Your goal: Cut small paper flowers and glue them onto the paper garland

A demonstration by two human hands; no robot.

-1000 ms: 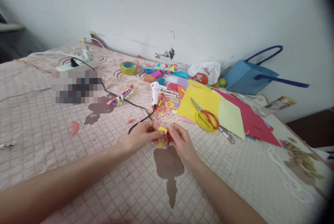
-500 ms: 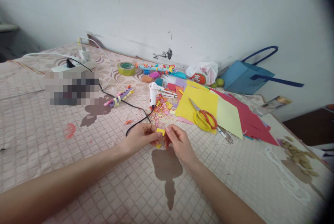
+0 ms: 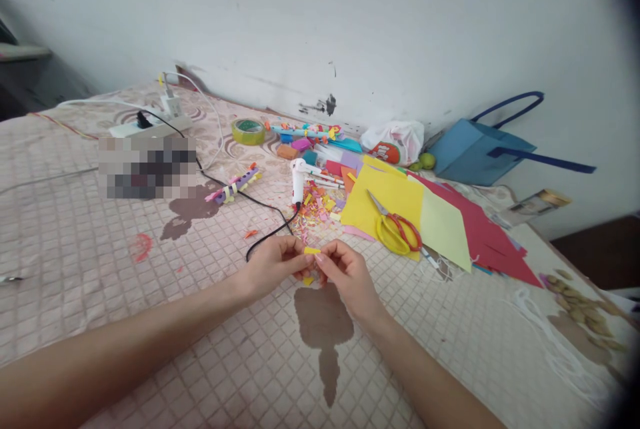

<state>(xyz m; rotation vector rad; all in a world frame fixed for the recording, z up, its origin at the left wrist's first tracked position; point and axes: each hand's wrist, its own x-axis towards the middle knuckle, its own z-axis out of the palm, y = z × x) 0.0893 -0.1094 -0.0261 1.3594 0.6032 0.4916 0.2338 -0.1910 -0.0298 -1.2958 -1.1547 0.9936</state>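
Note:
A small yellow strip [image 3: 312,251], paper or thin foam, is pinched between the fingertips of my left hand [image 3: 275,266]. My right hand [image 3: 351,276] closes its thumb and fingers on the strip's other end, so both hands meet at it. Under the fingertips shows another yellow bit [image 3: 309,280]; whether it is held or lies on the cloth I cannot tell. Just beyond my hands are colourful paper scraps [image 3: 315,209] and a white glue gun [image 3: 299,182] with a black cord.
Yellow-handled scissors [image 3: 395,226] lie on yellow sheets [image 3: 360,199], beside red sheets [image 3: 480,229]. Farther back are a tape roll [image 3: 249,132], a decorated purple stick [image 3: 235,188] and a blue bag [image 3: 477,149]. A power strip [image 3: 150,127] stands at the left, white string [image 3: 550,342] at the right.
My right thumb has come in onto the yellow strip, and the strip now shows a narrower face. The whole view has shifted slightly, with the table things appearing farther right.

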